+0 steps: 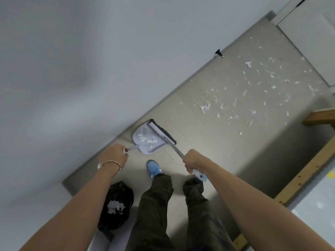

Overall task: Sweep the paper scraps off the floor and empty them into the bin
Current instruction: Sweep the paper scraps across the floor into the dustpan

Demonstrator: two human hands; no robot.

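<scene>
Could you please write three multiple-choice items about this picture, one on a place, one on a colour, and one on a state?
1. Where is the bin?
A. beside the person's left leg, near the wall
B. among the far scraps
C. on the wooden frame

2. What colour is the shoe?
A. red
B. blue
C. black

3. What state is the dustpan in?
A. empty
B. upside down
C. holding scraps

Answers:
1 A: the black-lined bin stands low left, by the left leg and wall.
2 B: the shoe below the dustpan is light blue.
3 C: white scraps lie in the pan, whose handle the left hand grips, while the right hand grips the broom set at its mouth; many scraps are on the floor beyond.
</scene>
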